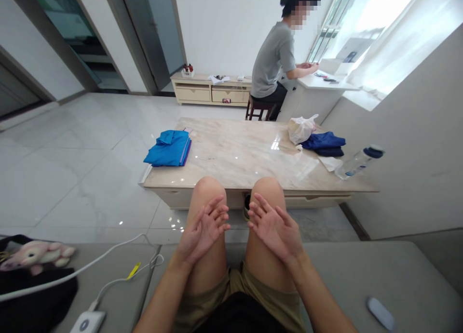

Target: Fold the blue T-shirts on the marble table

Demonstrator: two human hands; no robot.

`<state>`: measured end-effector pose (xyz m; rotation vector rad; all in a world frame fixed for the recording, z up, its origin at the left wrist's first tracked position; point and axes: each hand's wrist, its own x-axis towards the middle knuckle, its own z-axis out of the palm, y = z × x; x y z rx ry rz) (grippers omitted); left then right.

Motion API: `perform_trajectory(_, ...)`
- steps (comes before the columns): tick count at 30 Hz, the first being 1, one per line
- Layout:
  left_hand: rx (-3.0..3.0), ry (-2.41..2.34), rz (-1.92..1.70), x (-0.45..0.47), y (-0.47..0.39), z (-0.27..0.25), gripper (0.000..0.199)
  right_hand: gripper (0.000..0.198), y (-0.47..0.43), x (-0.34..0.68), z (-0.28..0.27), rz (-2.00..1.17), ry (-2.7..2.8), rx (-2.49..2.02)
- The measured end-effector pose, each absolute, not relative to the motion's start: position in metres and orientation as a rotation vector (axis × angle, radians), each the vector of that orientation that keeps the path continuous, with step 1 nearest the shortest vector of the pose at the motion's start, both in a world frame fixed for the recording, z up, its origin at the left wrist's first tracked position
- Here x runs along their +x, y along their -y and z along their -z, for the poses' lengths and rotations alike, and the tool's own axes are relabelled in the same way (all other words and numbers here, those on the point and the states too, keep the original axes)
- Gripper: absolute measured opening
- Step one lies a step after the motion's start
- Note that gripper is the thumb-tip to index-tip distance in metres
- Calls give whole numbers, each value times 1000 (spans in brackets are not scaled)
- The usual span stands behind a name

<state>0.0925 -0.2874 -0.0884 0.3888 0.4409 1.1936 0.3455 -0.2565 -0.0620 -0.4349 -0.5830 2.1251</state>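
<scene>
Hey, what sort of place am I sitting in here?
Most likely a home living room: there's a grey padded sofa under you, a low cream marble-patterned table in front, and a long, low cream cabinet beyond it.

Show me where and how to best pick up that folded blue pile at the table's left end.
Probably at both side edges of the folded blue pile: left hand from the left, right hand from the right, scooping underneath. It lies flat on the table, and purple layers show along its right side, so pinching only the top might leave them behind.
</scene>
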Motion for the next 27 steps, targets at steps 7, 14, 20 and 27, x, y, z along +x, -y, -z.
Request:
perform_trajectory(7,405,-444,-1206,95,287,90,37,54,261,349,-1,-2143,1204,95)
perform_trajectory(14,421,-499,-1237,80,274,65,32,28,220,356,44,-1927,696,-498)
perform_trajectory(20,628,-976,-1534,2,198,52,24,32,216,382,58,-2027,652,-652)
perform_trajectory(27,1184,-2125,-1126,-106,76,100,22,26,212,397,92,-2183,632,-599)
